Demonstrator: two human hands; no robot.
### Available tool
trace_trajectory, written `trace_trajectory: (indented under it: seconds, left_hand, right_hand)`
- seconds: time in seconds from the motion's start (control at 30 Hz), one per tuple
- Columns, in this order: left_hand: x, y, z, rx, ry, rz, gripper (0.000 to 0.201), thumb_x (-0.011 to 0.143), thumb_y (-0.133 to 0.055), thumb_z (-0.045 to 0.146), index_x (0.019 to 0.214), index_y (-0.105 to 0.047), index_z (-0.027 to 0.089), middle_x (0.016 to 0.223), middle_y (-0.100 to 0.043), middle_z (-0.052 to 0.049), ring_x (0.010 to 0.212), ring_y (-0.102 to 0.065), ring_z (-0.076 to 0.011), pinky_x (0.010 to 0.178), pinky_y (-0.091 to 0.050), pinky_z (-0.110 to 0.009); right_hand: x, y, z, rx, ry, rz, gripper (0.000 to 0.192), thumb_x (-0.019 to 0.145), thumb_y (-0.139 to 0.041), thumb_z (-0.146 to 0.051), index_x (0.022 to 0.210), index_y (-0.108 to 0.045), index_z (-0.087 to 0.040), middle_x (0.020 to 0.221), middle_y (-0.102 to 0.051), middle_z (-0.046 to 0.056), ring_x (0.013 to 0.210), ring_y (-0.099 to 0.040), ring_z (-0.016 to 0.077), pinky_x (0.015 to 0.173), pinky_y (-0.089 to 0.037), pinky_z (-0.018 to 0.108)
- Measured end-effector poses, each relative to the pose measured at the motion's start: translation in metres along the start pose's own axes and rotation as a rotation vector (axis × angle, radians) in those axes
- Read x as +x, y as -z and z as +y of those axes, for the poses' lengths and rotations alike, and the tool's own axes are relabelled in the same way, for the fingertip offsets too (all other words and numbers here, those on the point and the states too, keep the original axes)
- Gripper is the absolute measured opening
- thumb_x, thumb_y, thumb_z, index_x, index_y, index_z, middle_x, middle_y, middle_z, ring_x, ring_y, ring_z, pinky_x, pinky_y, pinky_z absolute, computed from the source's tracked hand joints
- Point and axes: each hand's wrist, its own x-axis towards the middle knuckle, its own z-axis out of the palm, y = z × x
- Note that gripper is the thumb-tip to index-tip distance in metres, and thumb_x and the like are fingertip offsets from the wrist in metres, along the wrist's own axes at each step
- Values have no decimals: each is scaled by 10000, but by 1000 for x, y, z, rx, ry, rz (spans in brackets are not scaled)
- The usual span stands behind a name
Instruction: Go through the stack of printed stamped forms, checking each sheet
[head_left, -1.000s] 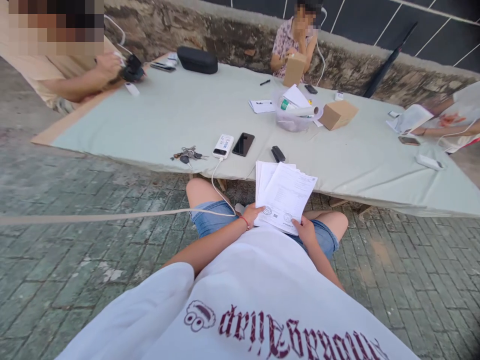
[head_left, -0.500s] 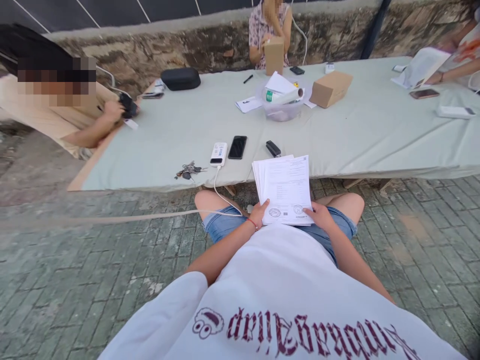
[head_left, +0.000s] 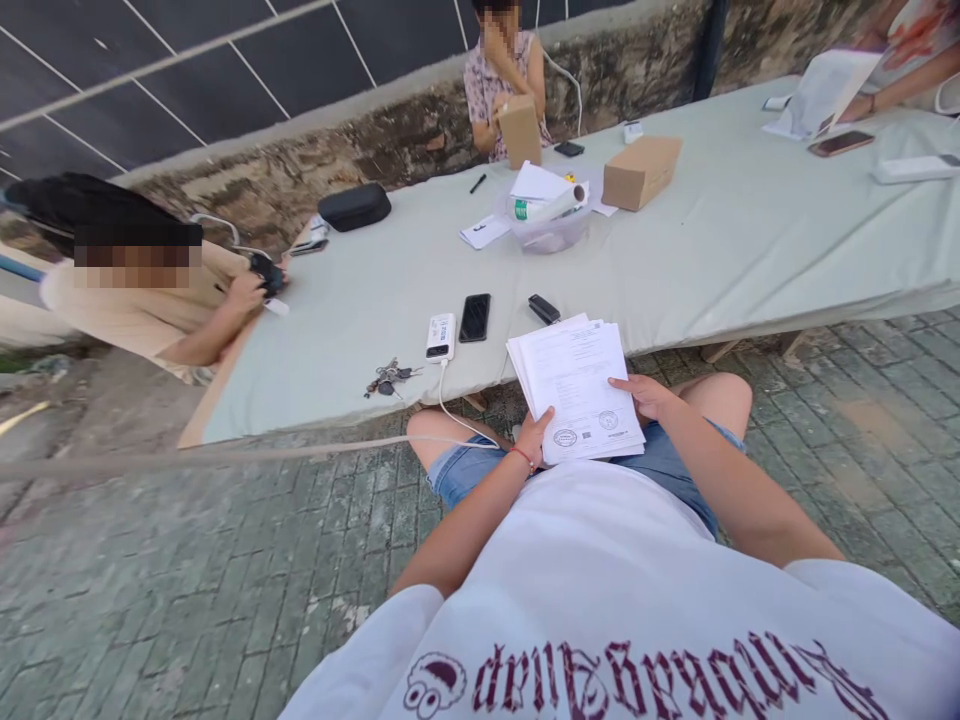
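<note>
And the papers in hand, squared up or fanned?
Slightly fanned: the papers show staggered edges at their upper left, held between the left hand and right hand.

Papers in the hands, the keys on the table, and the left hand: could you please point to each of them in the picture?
Papers [head_left: 576, 388]: head view, middle of the top sheet.
Keys [head_left: 389, 379]: head view, middle of the bunch.
Left hand [head_left: 531, 438]: head view, back of the hand.
</note>
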Motion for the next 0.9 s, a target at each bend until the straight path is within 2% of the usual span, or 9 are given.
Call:
trace_trajectory:
  seconds: [0.1,0.2,0.37,0.43,0.5,0.6,0.7,0.8,0.9]
  left_hand:
    - [10,-3,10,36,-55,-28,787,637,-959,384,1333,-649,190,1438,-655,-172,1334,-626,-342,1165,-473,-533]
    - [12,-5,13,69,-23,-26,784,527,-1003,347,1225,-712,141,1353,-704,-197,1271,-662,-382,1151,-476,-571]
    - [13,-21,22,180,-43,-106,649,536,-997,350,1091,-771,103,1255,-749,-204,1230,-678,-407,1137,-486,-576]
    - [23,-34,41,243,-139,-130,615,558,-981,322,1096,-772,112,1250,-756,-182,1256,-664,-395,1150,-479,-559]
    - [38,-49,71,279,-327,-109,625,608,-947,287,1182,-745,145,1285,-750,-130,1349,-606,-345,1206,-429,-512]
    - [63,-64,125,366,-572,-91,650,696,-882,287,1305,-685,175,1353,-719,-88,1415,-551,-299,1242,-386,-488]
    - [77,-64,171,453,-733,-82,677,678,-893,309,1295,-677,137,1368,-703,-125,1390,-569,-314,1237,-389,-489]
    - [80,-53,194,568,-773,-98,696,636,-932,349,1250,-690,128,1340,-711,-148,1378,-572,-338,1231,-387,-499]
    - [77,-45,200,644,-692,-125,731,602,-954,401,1233,-694,140,1302,-727,-147,1345,-592,-355,1206,-416,-516]
  right_hand:
    - [1,-16,3,26,-32,-12,408,706,-915,-220,1062,-752,-109,1110,-798,180,1031,-767,338,988,-599,544]
    - [-17,-24,7,-29,16,-12,468,644,-933,-172,1080,-770,-120,1167,-785,177,1069,-756,359,1016,-580,557]
    - [-64,-13,-15,-143,177,121,565,627,-966,-359,1135,-782,-193,1241,-767,136,1162,-721,404,1030,-576,613]
    - [-67,-12,-41,-219,259,167,590,660,-951,-421,1177,-767,-205,1245,-767,123,1186,-709,400,1024,-577,621]
    - [-55,-20,-72,-293,402,207,599,667,-945,-458,1175,-761,-201,1231,-774,105,1208,-697,384,1059,-559,604]
    - [-25,-41,-118,-322,630,139,613,691,-927,-507,1187,-747,-193,1260,-765,84,1283,-653,357,1130,-523,539]
    - [2,-60,-147,-301,729,50,639,689,-924,-526,1204,-734,-199,1267,-759,84,1325,-622,349,1144,-519,514]
    - [18,-64,-155,-315,712,-55,686,654,-953,-481,1234,-719,-201,1271,-750,95,1326,-618,348,1153,-506,536]
    - [29,-58,-154,-366,661,-134,688,625,-967,-430,1230,-723,-211,1290,-743,87,1289,-641,330,1163,-484,550]
